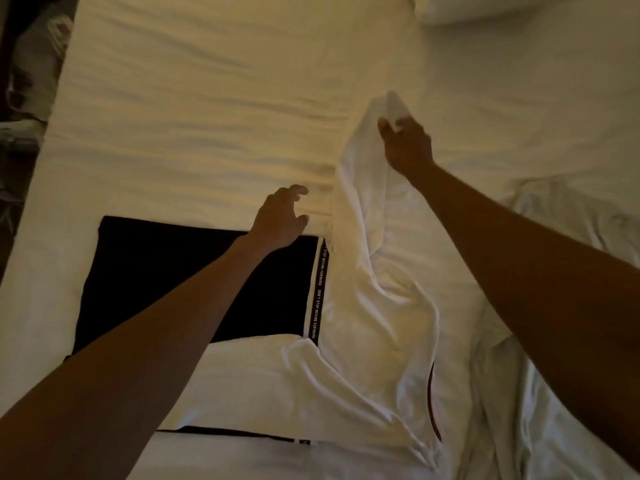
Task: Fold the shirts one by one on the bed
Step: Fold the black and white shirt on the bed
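Note:
A black-and-white shirt [353, 306] lies on the bed [194, 109], its black half [194, 282] spread flat at the left, with a lettered stripe down the middle. My right hand [407, 143] pinches a corner of the white half and lifts it off the sheet, so the cloth hangs in a ridge. My left hand [280, 220] hovers over the far edge of the shirt by the stripe, its fingers loosely curled and holding nothing. A white fold covers the near part of the black half.
More rumpled white cloth [561, 341] lies at the right, under my right forearm. A pillow [485, 8] sits at the far right corner. The bed's left edge [45, 133] drops to a dark floor with clutter.

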